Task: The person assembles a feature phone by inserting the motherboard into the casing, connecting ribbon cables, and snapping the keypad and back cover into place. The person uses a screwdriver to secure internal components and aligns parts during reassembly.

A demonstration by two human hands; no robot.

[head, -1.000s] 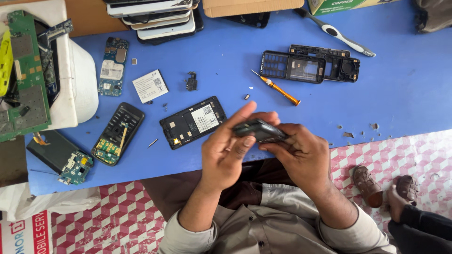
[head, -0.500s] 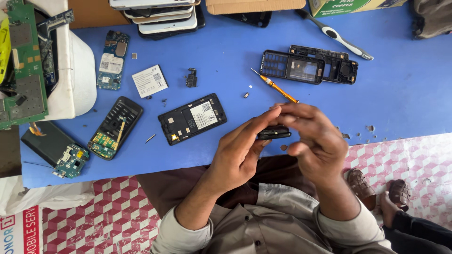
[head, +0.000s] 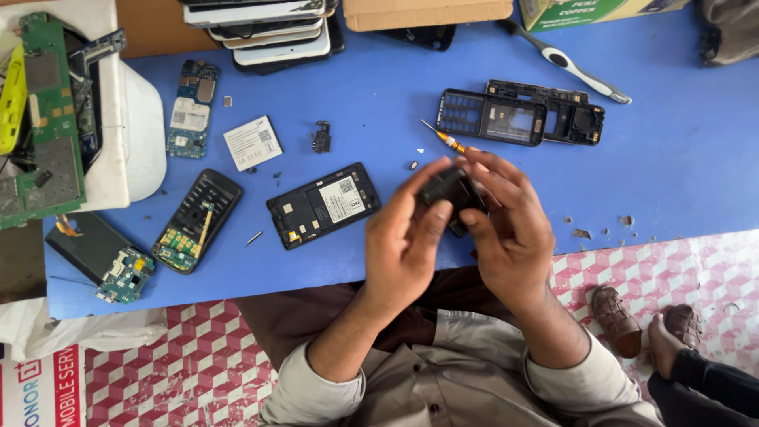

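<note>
The blue tabletop (head: 680, 158) carries everything — and just left of the hands lies an opened black phone body (head: 322, 205), back up, its label showing. Beyond the hands, further from the person, sits an empty black keypad frame (head: 490, 117). The left hand (head: 407, 241) and right hand (head: 512, 229) meet above the tabletop's near edge, each grip pinching a small dark phone part (head: 449, 190) between fingers and thumb. An orange-handled screwdriver (head: 447, 140) lies just beyond the part.
</note>
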